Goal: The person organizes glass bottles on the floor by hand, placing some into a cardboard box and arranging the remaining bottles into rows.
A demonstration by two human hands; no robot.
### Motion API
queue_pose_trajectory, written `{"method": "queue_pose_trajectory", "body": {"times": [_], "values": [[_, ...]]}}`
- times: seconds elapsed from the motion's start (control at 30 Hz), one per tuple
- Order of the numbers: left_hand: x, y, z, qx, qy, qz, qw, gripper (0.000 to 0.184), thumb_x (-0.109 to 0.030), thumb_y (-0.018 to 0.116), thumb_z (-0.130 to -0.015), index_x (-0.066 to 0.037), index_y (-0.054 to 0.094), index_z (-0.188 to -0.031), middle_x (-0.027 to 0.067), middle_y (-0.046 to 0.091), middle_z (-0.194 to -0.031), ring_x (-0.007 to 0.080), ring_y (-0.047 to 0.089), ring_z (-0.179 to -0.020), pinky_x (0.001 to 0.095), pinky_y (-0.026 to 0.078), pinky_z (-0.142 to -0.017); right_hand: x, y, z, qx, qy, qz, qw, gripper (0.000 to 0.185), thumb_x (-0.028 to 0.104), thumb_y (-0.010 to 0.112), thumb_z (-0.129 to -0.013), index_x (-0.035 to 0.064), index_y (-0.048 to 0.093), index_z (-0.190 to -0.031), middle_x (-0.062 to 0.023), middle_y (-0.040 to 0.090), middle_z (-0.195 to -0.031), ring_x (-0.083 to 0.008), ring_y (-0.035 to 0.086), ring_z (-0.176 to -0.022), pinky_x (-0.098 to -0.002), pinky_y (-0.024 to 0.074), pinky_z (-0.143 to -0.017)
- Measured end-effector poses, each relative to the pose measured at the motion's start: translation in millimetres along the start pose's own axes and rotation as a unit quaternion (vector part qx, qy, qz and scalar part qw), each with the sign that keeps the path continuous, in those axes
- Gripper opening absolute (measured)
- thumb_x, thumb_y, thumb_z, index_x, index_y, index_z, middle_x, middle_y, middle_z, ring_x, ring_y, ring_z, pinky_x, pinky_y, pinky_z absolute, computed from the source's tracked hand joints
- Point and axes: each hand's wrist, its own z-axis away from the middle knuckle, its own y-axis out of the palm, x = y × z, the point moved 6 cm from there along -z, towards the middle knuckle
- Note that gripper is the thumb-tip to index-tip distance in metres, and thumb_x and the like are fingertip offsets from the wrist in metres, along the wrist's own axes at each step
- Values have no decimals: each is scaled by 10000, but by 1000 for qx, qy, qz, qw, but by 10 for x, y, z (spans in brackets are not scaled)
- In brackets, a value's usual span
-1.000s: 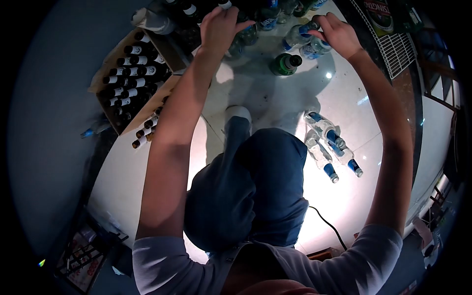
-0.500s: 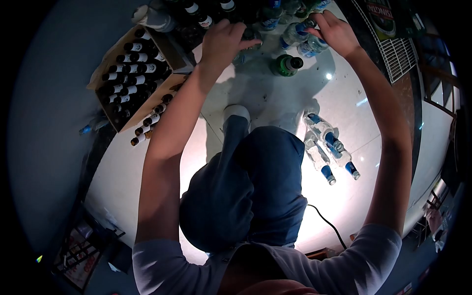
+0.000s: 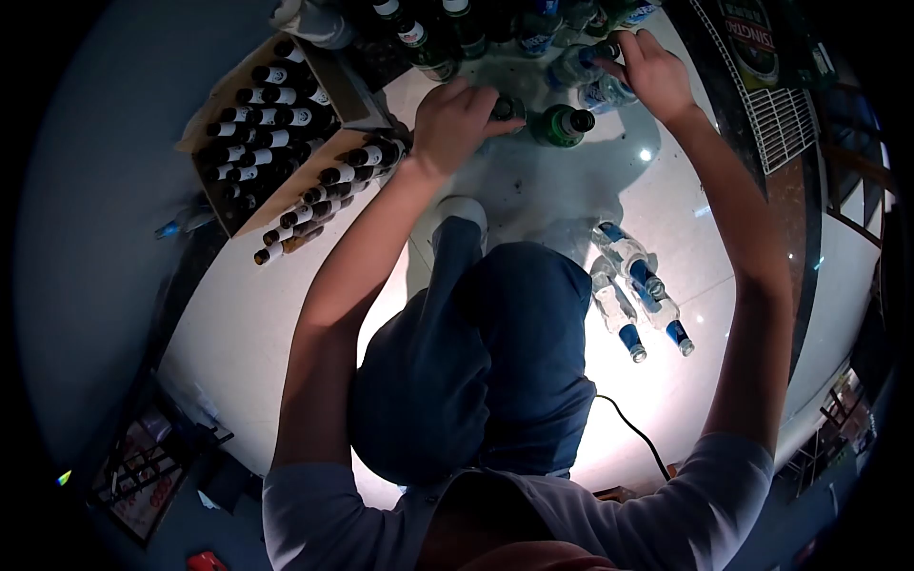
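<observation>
My left hand (image 3: 457, 126) is closed around the neck of a green glass bottle (image 3: 510, 108), its fingers partly hiding it. Just to the right of that bottle stands another green bottle (image 3: 560, 127), untouched. My right hand (image 3: 655, 74) grips the neck of a clear bottle with a blue label (image 3: 574, 68), which leans over. Under it is another clear bottle with a blue label (image 3: 606, 93). Several dark green bottles with white neck labels (image 3: 426, 46) stand beyond my left hand.
A cardboard box (image 3: 338, 90) at the left holds many dark bottles with white neck labels, and a row of similar bottles (image 3: 319, 195) stands beside it. Several clear bottles (image 3: 628, 285) lie on the floor right of my knees. A white wire rack (image 3: 783, 124) is at the right.
My left hand has come nearer and to the right, bringing the green bottle beside the standing one. My right hand stays nearly in place on the clear bottle. The view has shifted slightly.
</observation>
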Motion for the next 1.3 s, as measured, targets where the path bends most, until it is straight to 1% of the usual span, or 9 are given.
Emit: {"method": "queue_pose_trajectory", "body": {"times": [0.23, 0.3, 0.37, 0.7, 0.8, 0.9, 1.2, 1.23, 1.3], "values": [[-102, 31, 9, -16, 5, -50, 999, 403, -397, 810, -615, -93, 595, -769, -8, 493, -543, 170, 520, -607, 277, 446, -531, -45, 13, -8, -11, 43, -2, 999, 389, 455, 681, -785, 132, 558, -965, -4, 546, -694, -165, 608, -635, -286, 492, -453], [-104, 26, -14, -10, -4, -62, 998, 401, -410, 803, -624, -99, 595, -769, -15, 481, -529, 168, 514, -603, 275, 441, -521, -2, -96, -97, -27, 52, -38, 998, 341, 407, 669, -818, 160, 569, -1031, -23, 558, -668, -197, 585, -613, -314, 477, -460], [-78, 48, -13, 20, -34, -92, 995, 413, -455, 767, -668, -101, 598, -796, -11, 502, -527, 173, 515, -601, 286, 439, -511, 24, -199, -182, 49, 113, -95, 988, 305, 362, 656, -794, 73, 584, -860, -121, 591, -703, -319, 595, -666, -418, 487, -564], [-146, 45, 53, 55, -66, -123, 989, 494, -548, 703, -679, -116, 588, -890, 17, 564, -597, 195, 535, -641, 309, 454, -512, 52, -65, -158, 89, 149, -78, 982, 306, 339, 686, -767, 105, 570, -927, -121, 584, -759, -316, 592, -726, -412, 494, -587], [-175, -10, 78, 57, -83, -134, 986, 568, -557, 702, -673, -92, 593, -980, 30, 579, -653, 196, 541, -665, 311, 461, -534, 27, -72, -70, 45, 169, -85, 981, 381, 374, 704, -767, 107, 578, -1008, -122, 591, -774, -316, 601, -739, -406, 507, -600], [-224, -22, 135, 80, -80, -117, 987, 613, -535, 677, -742, -52, 548, -1096, 79, 613, -783, 235, 570, -717, 333, 497, -582, 60, -90, -6, -26, 102, -39, 994, 355, 397, 662, -827, 151, 560, -1062, -28, 598, -690, -197, 593, -673, -330, 486, -487], [-347, -98, 157, 136, -129, -118, 975, 773, -510, 676, -721, -61, 425, -1298, 130, 527, -1093, 294, 533, -960, 412, 471, -755, 21, -90, 59, 76, 202, -12, 976, 485, 504, 586, -847, 79, 568, -1079, -133, 636, -944, -324, 587, -922, -429, 514, -706], [-352, -167, 143, 142, -138, -120, 973, 784, -518, 671, -726, -68, 414, -1314, 136, 520, -1134, 309, 518, -1018, 429, 454, -814, 50, -213, 26, -9, 138, 35, 990, 516, 514, 592, -837, 71, 574, -1101, -143, 615, -954, -330, 580, -905, -435, 497, -702], [-374, -534, 151, 70, -99, -102, 987, 765, -498, 649, -770, -69, 387, -1346, 143, 479, -1265, 315, 484, -1110, 428, 421, -880, 41, -393, -124, 4, 130, 68, 989, 493, 488, 588, -850, 83, 571, -1131, -127, 595, -973, -325, 567, -888, -431, 467, -734]]}}
